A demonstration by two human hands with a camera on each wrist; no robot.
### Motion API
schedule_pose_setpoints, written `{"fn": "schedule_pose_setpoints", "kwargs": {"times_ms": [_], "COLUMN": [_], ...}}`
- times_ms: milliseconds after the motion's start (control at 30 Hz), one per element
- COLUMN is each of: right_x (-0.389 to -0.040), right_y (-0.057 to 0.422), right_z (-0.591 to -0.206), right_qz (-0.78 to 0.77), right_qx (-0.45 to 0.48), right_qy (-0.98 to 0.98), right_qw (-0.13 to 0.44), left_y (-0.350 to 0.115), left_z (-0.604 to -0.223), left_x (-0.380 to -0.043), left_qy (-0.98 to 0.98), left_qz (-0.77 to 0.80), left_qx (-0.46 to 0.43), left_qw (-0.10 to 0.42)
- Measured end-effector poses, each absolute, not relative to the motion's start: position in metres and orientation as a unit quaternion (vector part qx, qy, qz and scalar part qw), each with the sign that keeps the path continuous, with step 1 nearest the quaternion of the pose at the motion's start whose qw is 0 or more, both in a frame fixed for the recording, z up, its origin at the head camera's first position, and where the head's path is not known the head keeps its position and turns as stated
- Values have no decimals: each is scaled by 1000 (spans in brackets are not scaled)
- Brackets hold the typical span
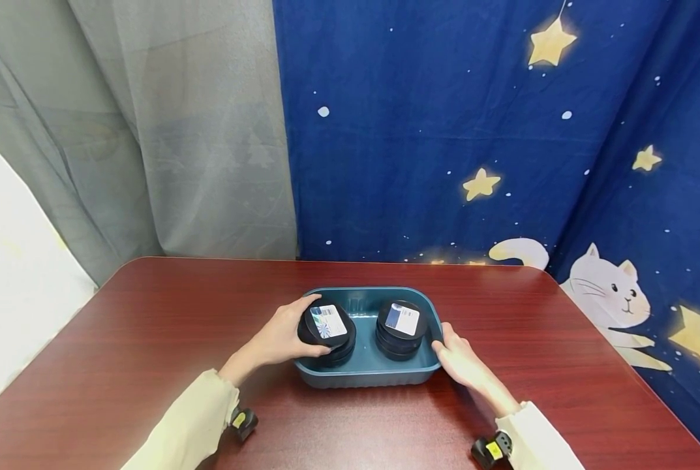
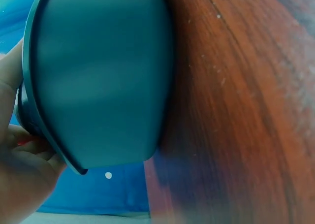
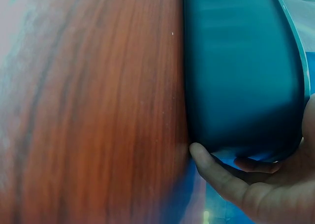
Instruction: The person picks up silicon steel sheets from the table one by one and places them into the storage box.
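Observation:
A teal plastic basin (image 1: 361, 378) with a rounded rim stands on the table. Inside it are two stacks of flat, round black containers with white and blue labels. My left hand (image 1: 279, 334) reaches over the basin's left end and grips the top black container (image 1: 329, 322) of the left stack between thumb and fingers. The right stack (image 1: 400, 329) stands apart from it, untouched by either hand. At the basin's right end, my right hand (image 1: 461, 358) holds the wall, with a fingertip (image 3: 198, 150) low near the table. In the left wrist view, the basin wall mostly hides the gripped container.
The dark red wooden table (image 1: 179, 313) extends around the basin on all sides. Beyond its far edge hang a grey curtain (image 1: 209, 130) and a blue curtain (image 1: 385, 130) with stars and a white cat. Each wrist carries a small black camera.

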State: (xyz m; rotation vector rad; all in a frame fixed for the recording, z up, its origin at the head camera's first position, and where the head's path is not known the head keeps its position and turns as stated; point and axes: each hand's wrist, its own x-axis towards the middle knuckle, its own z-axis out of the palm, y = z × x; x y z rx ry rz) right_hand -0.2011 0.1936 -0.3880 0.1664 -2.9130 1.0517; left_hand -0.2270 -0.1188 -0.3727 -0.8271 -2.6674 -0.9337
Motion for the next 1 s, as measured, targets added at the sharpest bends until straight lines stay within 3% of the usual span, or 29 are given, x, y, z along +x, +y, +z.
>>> {"fn": "schedule_pose_setpoints", "kwargs": {"times_ms": [367, 1000], "right_x": [-199, -198], "right_y": [193, 193], "right_z": [-385, -386], "right_qz": [338, 342], "right_qx": [63, 56], "right_qy": [-939, -938], "right_qw": [20, 18], "left_y": [-114, -106], "left_z": [-368, -366], "left_x": [-227, -228], "left_qy": [-919, -928], "left_qz": [-282, -214], "left_qx": [-271, -299], "left_qw": [50, 61]}}
